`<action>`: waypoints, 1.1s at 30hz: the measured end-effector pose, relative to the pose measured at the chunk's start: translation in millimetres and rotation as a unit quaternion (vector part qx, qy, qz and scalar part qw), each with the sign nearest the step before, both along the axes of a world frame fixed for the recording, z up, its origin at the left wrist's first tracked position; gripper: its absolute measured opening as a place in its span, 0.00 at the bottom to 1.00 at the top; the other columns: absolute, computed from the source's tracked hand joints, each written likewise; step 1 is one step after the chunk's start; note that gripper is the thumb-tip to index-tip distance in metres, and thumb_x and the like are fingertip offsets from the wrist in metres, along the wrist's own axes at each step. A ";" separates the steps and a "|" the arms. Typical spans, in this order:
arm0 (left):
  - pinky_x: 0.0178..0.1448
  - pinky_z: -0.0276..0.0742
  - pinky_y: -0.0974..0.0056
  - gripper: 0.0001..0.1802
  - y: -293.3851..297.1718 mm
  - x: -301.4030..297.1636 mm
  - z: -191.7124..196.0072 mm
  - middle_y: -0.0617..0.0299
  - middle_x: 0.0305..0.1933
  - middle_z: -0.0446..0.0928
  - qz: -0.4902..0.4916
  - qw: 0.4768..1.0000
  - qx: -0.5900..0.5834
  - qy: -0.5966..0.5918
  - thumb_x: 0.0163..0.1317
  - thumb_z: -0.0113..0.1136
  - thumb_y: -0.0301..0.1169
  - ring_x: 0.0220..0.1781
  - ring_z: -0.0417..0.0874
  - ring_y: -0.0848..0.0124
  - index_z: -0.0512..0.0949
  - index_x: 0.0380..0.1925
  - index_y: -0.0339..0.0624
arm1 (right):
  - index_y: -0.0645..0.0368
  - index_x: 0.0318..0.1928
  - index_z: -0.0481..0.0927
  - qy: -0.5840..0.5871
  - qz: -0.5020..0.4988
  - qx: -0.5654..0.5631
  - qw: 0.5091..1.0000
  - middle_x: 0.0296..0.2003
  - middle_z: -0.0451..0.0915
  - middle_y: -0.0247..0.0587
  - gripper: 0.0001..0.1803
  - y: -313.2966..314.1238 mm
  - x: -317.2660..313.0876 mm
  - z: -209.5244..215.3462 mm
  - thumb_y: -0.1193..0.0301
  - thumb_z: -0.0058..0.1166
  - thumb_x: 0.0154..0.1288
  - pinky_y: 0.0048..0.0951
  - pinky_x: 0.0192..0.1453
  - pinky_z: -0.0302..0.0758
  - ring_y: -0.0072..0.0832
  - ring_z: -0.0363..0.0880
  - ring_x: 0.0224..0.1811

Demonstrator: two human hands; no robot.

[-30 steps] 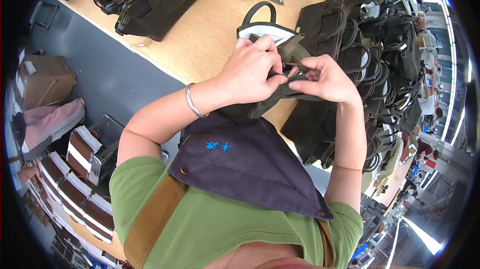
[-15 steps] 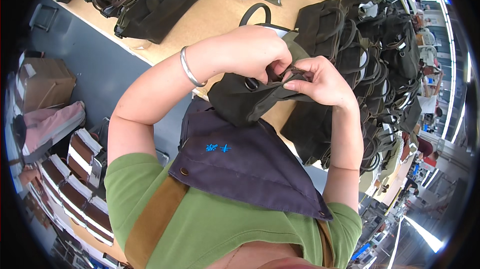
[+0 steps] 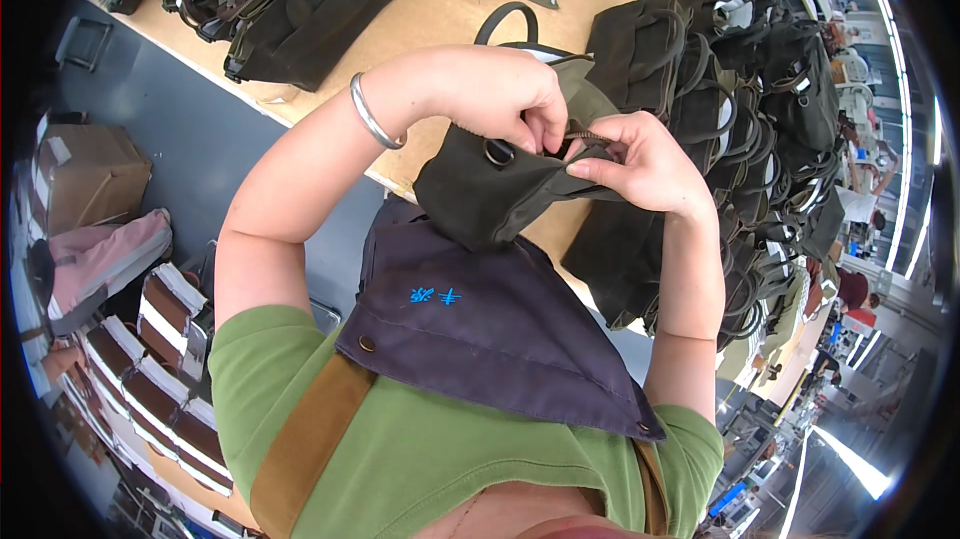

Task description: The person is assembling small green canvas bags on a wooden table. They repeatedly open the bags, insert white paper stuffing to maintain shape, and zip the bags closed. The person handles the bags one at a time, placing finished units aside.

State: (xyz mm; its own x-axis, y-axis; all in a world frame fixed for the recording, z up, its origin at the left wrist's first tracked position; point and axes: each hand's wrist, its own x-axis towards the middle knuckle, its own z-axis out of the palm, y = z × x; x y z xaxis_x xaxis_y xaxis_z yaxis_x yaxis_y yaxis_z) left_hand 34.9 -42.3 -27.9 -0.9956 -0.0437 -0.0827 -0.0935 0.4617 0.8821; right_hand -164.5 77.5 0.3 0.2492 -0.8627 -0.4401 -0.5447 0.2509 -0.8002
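Dark olive handbag (image 3: 465,184) near twelve o'clock above the tan surface (image 3: 440,19), right hand (image 3: 645,164) pinching its zipper (image 3: 590,136) edge, left hand (image 3: 515,99) fingers curled at the opening, grip hidden, piled handbags (image 3: 795,124) toward two o'clock.

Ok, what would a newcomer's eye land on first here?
Likely the bare left hand and right hand at the zippered opening of a dark handbag, just above centre. Next, the purple apron with blue embroidery below them, then the clustered handbags on the table, toward the right.
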 end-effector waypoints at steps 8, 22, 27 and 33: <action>0.44 0.80 0.63 0.14 -3.6 -3.7 0.7 0.57 0.34 0.84 -0.007 0.997 -0.073 0.007 0.55 0.61 0.19 0.37 0.85 0.65 0.83 0.43 0.38 | 0.65 0.34 0.84 0.011 0.012 -0.019 1.000 0.17 0.69 0.23 0.04 0.0 2.7 -1.0 0.78 0.64 0.58 0.21 0.22 0.58 0.10 0.59 0.20; 0.36 0.74 0.62 0.08 31.4 10.0 -17.4 0.59 0.30 0.75 0.105 0.991 0.012 0.080 0.59 0.64 0.31 0.31 0.77 0.65 0.84 0.38 0.42 | 0.65 0.34 0.84 0.003 0.005 -0.014 1.000 0.17 0.70 0.24 0.03 2.6 1.1 -0.6 0.78 0.63 0.58 0.21 0.22 0.58 0.10 0.60 0.21; 0.33 0.71 0.62 0.09 43.8 13.8 -24.9 0.62 0.25 0.72 0.172 0.971 -0.056 0.153 0.55 0.69 0.32 0.28 0.73 0.67 0.85 0.35 0.43 | 0.66 0.34 0.83 0.019 -0.009 0.004 1.000 0.18 0.73 0.26 0.04 1.8 5.2 4.0 0.79 0.64 0.58 0.21 0.24 0.61 0.11 0.62 0.22; 0.33 0.68 0.62 0.07 50.8 11.0 -28.5 0.64 0.21 0.71 0.211 0.966 -0.031 0.149 0.52 0.71 0.31 0.26 0.71 0.68 0.85 0.30 0.43 | 0.68 0.37 0.81 0.030 -0.011 -0.030 0.999 0.19 0.74 0.31 0.10 1.1 5.1 -0.1 0.77 0.66 0.55 0.23 0.24 0.64 0.13 0.64 0.22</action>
